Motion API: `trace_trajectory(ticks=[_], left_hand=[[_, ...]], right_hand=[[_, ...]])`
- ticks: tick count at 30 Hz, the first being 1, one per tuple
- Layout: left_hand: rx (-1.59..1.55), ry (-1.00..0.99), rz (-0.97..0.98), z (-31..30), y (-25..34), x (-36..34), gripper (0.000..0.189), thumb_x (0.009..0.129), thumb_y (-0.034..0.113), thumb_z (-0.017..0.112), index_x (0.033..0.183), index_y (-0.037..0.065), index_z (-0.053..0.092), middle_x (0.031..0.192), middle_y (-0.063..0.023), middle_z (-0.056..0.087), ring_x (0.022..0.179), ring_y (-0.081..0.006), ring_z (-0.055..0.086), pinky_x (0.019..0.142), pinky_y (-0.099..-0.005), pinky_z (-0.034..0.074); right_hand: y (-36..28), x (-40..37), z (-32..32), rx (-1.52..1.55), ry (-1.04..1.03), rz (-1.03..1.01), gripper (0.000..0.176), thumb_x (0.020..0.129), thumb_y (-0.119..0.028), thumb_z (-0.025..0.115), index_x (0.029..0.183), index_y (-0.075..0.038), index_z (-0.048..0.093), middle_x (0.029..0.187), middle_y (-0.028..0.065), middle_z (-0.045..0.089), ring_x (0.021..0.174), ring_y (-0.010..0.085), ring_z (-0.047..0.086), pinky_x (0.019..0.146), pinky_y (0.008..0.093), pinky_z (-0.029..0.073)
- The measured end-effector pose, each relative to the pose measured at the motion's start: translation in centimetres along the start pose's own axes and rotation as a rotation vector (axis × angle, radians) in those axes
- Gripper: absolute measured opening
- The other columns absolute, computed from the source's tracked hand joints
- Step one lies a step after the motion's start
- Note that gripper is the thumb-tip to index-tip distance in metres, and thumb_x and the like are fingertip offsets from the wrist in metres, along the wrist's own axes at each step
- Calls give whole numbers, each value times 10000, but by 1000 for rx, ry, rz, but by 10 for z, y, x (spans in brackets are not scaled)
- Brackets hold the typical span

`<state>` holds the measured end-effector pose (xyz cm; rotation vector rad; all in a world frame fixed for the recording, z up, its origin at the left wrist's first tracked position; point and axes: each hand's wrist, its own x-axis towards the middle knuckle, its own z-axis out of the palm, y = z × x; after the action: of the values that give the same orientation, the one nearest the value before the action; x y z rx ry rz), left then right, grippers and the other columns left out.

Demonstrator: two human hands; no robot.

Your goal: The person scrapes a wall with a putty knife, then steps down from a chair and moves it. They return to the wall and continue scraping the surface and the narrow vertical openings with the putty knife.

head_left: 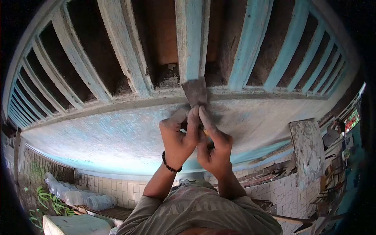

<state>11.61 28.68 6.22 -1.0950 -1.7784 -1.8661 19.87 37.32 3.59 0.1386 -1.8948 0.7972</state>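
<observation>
The scraper point(194, 92) lies flat against the worn blue rail point(117, 133), its blade edge at the foot of a pale baluster point(192, 39) where the post meets the rail. Both hands close around its lower part. The left hand point(177, 141), with a bead bracelet point(171, 166) at the wrist, wraps it from one side. The right hand point(213, 150) wraps it from the other, and the fingertips of both press on the base of the blade. The handle is almost wholly hidden inside that grip.

The blade looks like thin, dull metal, so it is probably light and stiff with a little spring. It is probably best held by the handle, with fingers kept behind the edge. The chalky, flaking paint could make the grip dusty. Plastic bottles point(78, 196) lie well below.
</observation>
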Motion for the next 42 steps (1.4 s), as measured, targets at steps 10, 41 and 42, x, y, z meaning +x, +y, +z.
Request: trace_trajectory(ticks=[10, 41, 42], left_hand=[[36, 58, 26, 8, -5, 5, 298, 988, 120, 644, 727, -21, 607, 553, -121, 524, 496, -95, 454, 473, -300, 363], [-125, 98, 40, 15, 27, 38, 349, 1066, 127, 588, 753, -29, 599, 589, 3, 559, 588, -32, 446, 506, -268, 348], [-124, 102, 39, 16, 30, 38, 353, 1067, 128, 587, 750, -28, 597, 590, 4, 561, 588, -31, 447, 507, -266, 348]], right_hand=[[1, 11, -10, 101, -29, 8, 629, 869, 57, 581, 1494, 8, 538, 1026, 244, 740, 809, 329, 768, 716, 357, 587], [-11, 52, -38, 273, -191, 57, 544, 987, -54, 560, 1521, 18, 488, 1082, 269, 738, 829, 318, 772, 729, 376, 592], [-13, 55, -39, 285, -214, 84, 545, 988, -59, 560, 1522, 20, 485, 1093, 269, 738, 846, 323, 775, 737, 378, 595]])
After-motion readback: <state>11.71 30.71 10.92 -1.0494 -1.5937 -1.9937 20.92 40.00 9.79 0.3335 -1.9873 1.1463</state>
